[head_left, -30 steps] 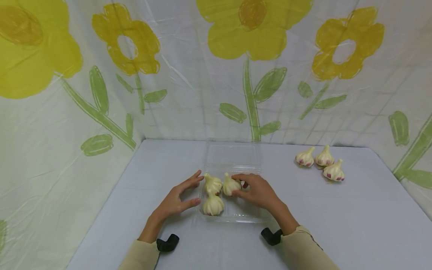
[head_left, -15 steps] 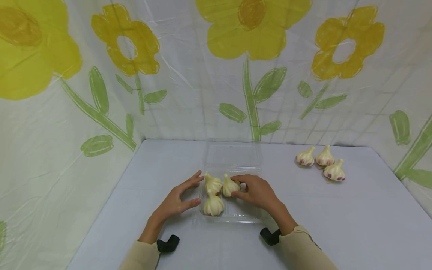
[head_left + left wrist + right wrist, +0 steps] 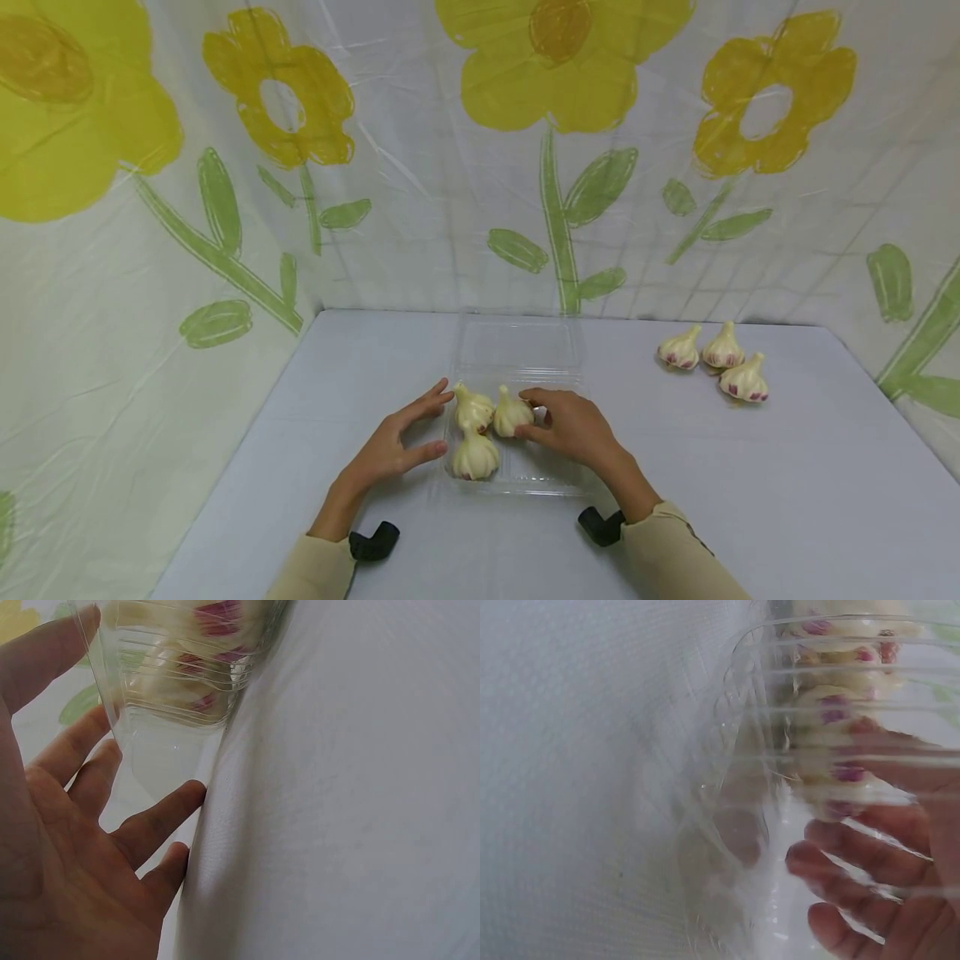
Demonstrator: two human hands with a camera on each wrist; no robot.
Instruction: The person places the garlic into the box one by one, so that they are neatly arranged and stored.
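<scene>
A clear plastic clamshell container (image 3: 543, 485) lies with its lid raised at mid-table. Two garlic bulbs, a rear one (image 3: 474, 412) and a front one (image 3: 475, 457), sit along its left side. My right hand (image 3: 573, 425) reaches into the container and holds a third garlic bulb (image 3: 512, 417) between thumb and fingers, beside the rear bulb. In the right wrist view, this bulb (image 3: 829, 742) shows purple patches through the ribbed plastic wall. My left hand (image 3: 393, 437) is spread at the container's left side; in the left wrist view its fingertips (image 3: 109, 720) meet the plastic edge.
Three more garlic bulbs (image 3: 722, 358) stand together at the back right of the white table (image 3: 315, 400). The transparent lid (image 3: 517, 343) lies back behind the container. A flower-printed curtain (image 3: 420, 167) hangs behind the table.
The right fingers have shifted very slightly against the held garlic bulb. Otherwise the hands, container and other bulbs stay where they were.
</scene>
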